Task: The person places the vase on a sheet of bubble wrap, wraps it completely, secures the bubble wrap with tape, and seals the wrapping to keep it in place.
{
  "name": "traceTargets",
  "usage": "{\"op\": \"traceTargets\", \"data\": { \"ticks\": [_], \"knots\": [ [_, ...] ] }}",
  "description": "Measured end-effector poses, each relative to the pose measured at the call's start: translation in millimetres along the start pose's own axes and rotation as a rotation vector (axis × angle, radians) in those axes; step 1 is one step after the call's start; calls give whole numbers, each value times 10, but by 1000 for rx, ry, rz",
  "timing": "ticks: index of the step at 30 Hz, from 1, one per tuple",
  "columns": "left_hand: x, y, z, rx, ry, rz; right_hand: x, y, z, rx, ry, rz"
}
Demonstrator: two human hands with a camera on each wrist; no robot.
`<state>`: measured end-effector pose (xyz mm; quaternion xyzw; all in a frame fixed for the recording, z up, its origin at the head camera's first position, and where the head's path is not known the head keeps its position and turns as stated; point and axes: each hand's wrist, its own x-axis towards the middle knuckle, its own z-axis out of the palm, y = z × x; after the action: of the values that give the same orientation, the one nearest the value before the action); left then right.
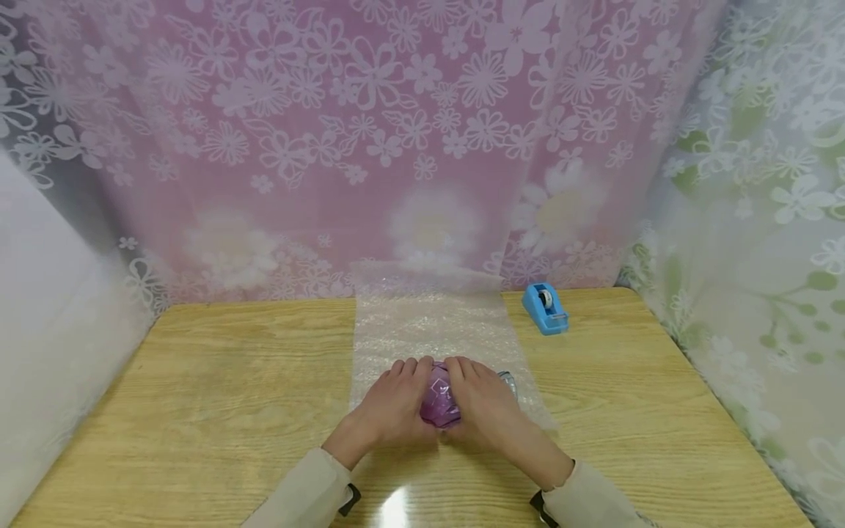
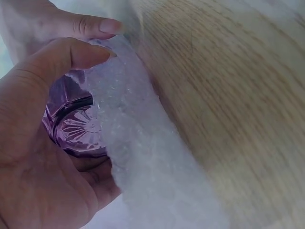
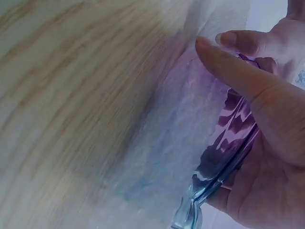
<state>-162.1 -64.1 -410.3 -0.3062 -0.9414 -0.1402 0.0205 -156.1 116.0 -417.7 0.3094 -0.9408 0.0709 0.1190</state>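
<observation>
A glass vessel [image 1: 439,400], purple fading to clear blue at its narrow end, lies on its side across a sheet of bubble wrap [image 1: 436,323]. My left hand [image 1: 396,403] grips its wide purple end, where a starburst base shows in the left wrist view. My right hand [image 1: 485,403] holds it further right, with the bluish narrow end [image 3: 190,210] sticking out past the fingers. Both thumbs press the near edge of the wrap [image 2: 138,129] up against the glass. The thumb tips sit close together. Whether this is a goblet or a vase, I cannot tell.
A blue tape dispenser [image 1: 546,309] stands at the back right of the wooden table [image 1: 251,367]. The wrap's far end rises against the pink floral curtain [image 1: 317,183] behind the table. More pale cloth [image 1: 759,242] hangs along the right side.
</observation>
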Motion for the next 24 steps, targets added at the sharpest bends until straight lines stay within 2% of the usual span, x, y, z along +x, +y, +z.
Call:
{"op": "traceTargets", "data": {
  "ticks": [10,17,24],
  "knots": [
    [24,-28,3,-83,-65,5,-25,76,6,29,-18,-27],
    [38,-62,7,-88,-43,17,38,98,-37,86,-73,-37],
    [51,-86,-45,-107,-72,13,91,127,-80,119,-100,-73]
  ]
}}
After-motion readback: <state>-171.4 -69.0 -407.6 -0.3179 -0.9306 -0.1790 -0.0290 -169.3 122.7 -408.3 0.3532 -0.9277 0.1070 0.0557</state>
